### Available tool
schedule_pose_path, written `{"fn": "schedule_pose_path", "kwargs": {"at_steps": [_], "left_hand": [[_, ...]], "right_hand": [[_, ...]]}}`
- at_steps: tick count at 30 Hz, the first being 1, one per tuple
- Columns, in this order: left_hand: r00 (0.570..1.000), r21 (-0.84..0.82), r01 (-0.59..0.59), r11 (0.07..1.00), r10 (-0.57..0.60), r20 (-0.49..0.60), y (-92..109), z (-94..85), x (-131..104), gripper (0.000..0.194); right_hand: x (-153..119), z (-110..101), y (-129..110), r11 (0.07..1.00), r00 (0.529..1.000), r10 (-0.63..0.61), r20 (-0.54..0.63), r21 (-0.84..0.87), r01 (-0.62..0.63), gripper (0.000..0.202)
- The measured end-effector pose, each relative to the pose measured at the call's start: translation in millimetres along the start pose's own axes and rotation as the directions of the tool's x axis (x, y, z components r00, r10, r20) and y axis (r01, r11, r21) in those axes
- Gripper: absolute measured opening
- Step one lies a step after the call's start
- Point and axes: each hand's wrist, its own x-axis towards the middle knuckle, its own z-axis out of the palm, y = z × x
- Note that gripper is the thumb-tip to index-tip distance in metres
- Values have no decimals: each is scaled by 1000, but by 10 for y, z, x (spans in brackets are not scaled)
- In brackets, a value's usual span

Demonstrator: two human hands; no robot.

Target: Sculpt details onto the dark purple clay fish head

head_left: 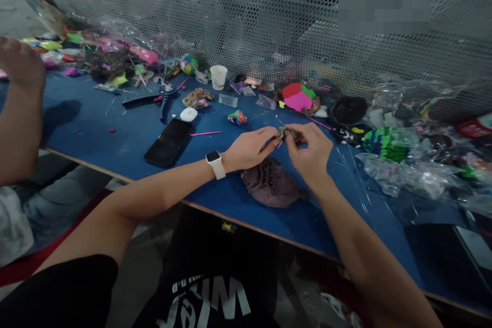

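Note:
Between my two hands is a small lump of grey-green modelling clay [283, 134], pinched by the fingertips of both. My left hand [251, 147], with a white-strapped watch [216, 164] at its wrist, grips it from the left. From the right, my right hand [310, 151] closes thumb and fingers on the same lump. Just below the fingers, a large grey-brown clay piece [271, 184] with a grooved, wrinkled surface lies on the blue table [219, 184]. A short pink stick [280, 144] shows partly beneath the fingers.
Left of my hands lie a black phone [169, 142], a white earbud case [188, 114] and a pink stick [206, 134]. Farther back are a paper cup [219, 77], a multicoloured clay piece [237, 117] and plastic wrappers [413, 171]. A perforated metal screen [249, 20] stands behind. Another person's arm [21, 107] is at left.

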Motion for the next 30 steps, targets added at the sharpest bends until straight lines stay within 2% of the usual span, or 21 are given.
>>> {"fn": "schedule_pose_path", "kwargs": {"at_steps": [5, 8, 11, 15, 20, 24, 27, 30], "left_hand": [[999, 50, 43, 998, -42, -23, -50, -23, 7, 42], [998, 40, 41, 998, -39, -48, -66, -32, 0, 40], [999, 15, 14, 1000, -14, -39, -74, -34, -14, 40], [1000, -23, -23, 999, 23, -14, -101, -47, -20, 41], [998, -31, -52, 998, 51, -38, -126, -78, -7, 41], [997, -24, -68, 997, 68, -28, -118, -95, -3, 35], [997, -16, -65, 998, 65, -31, -120, -83, 13, 30], [1000, -12, -9, 1000, 9, -13, -126, -56, 40, 26]], "right_hand": [[-33, 0, -115, 996, 999, 20, 39, 91, -24, 28], [-56, -8, -152, 988, 996, -33, 80, 156, 21, 33], [-62, -26, -161, 975, 997, -54, 63, 217, 39, 31], [-51, -19, -140, 961, 995, 62, 75, 266, -80, 19], [-52, 33, -129, 897, 975, 180, 131, 384, -217, 39], [-51, 36, -172, 864, 959, 223, 172, 422, -276, 19], [-39, 54, -156, 868, 962, 246, 115, 415, -271, 9], [-21, 97, -62, 886, 971, 236, 45, 400, -234, 3]]}}
